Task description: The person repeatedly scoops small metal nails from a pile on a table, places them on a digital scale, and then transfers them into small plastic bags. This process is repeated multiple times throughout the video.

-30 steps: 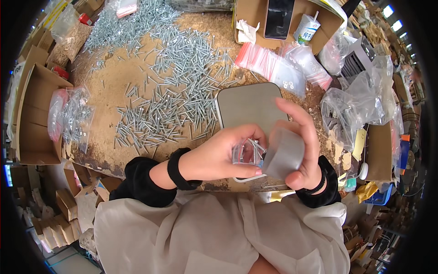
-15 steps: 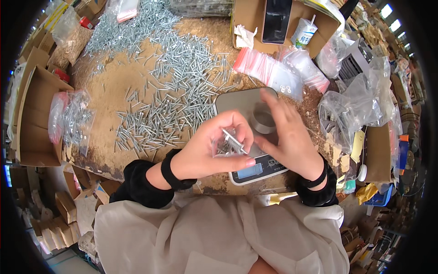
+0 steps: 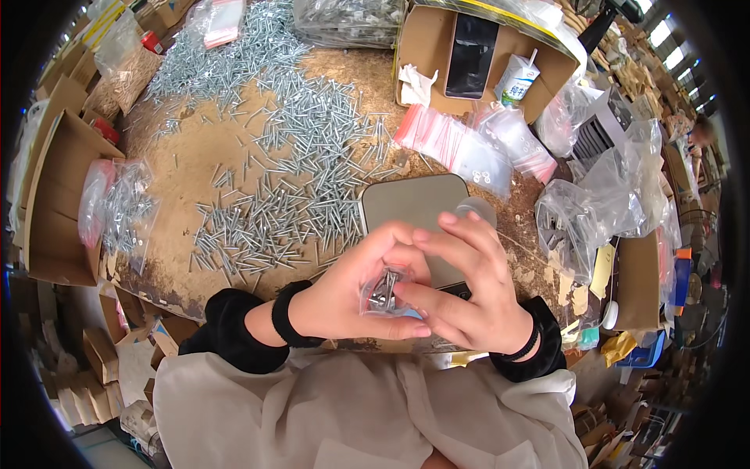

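Observation:
My left hand (image 3: 355, 285) is closed around a small clear plastic bag (image 3: 375, 303) with several screws (image 3: 383, 289) in it. Beside it, my right hand (image 3: 473, 293) has its fingers spread and curved, with one digit at the bag's mouth. Under both hands sits a digital scale (image 3: 410, 199) with a bare metal plate, its display mostly covered. A grey cup (image 3: 478, 208) shows partly behind my right fingertips at the scale's right edge; whether they touch it I cannot tell.
Loose screws (image 3: 305, 172) spread over the worn table (image 3: 187, 168). Red-edged zip bags (image 3: 449, 141) lie beyond the scale. An open carton (image 3: 426, 82) holds a phone (image 3: 471, 56) and a drink pouch (image 3: 517, 78). Filled bags (image 3: 125, 205) rest by a left carton (image 3: 58, 211).
My right hand has come down and left to the bag. The cup has shifted from the scale plate to its right edge. The screw that jutted from the bag now sits inside.

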{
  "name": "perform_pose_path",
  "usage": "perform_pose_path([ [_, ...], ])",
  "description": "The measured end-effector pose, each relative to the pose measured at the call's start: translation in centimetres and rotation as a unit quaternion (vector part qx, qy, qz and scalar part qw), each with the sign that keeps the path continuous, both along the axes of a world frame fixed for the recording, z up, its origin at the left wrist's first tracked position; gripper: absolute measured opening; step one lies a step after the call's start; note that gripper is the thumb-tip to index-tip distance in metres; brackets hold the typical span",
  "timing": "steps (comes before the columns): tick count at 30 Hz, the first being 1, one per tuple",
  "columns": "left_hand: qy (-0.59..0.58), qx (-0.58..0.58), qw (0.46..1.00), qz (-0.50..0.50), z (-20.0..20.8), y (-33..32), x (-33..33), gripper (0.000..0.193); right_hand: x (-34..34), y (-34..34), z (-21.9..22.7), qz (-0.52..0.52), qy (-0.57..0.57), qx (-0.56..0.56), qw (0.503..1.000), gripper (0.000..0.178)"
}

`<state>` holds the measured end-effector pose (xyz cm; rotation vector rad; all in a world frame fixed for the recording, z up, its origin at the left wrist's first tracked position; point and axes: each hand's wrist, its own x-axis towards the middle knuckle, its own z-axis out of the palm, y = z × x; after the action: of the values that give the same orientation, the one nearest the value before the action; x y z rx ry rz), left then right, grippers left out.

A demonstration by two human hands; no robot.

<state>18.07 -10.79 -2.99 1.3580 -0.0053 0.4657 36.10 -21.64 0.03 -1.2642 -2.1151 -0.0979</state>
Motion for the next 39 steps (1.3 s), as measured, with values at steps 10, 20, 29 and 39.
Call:
perform_pose_path([
  [10,-0.055,0.272,0.958,0.078,0.4,-0.9,1.0,0.066,0.8,-1.8,0.5,0.025,0.007,0.146,0.989,0.012],
  [20,-0.139,0.378,0.898,0.175,0.3,-0.5,0.1,0.011,0.8,-1.1,0.7,0.086,0.053,0.121,0.987,0.012],
  [29,-0.169,0.414,0.872,0.201,0.1,-0.9,0.0,0.011,0.5,-0.3,0.2,0.124,0.137,-0.025,0.982,0.013],
  [39,-0.17,0.371,0.899,0.157,-0.4,-1.0,-0.1,0.012,0.6,-0.6,0.2,0.128,0.142,-0.024,0.981,0.009],
])
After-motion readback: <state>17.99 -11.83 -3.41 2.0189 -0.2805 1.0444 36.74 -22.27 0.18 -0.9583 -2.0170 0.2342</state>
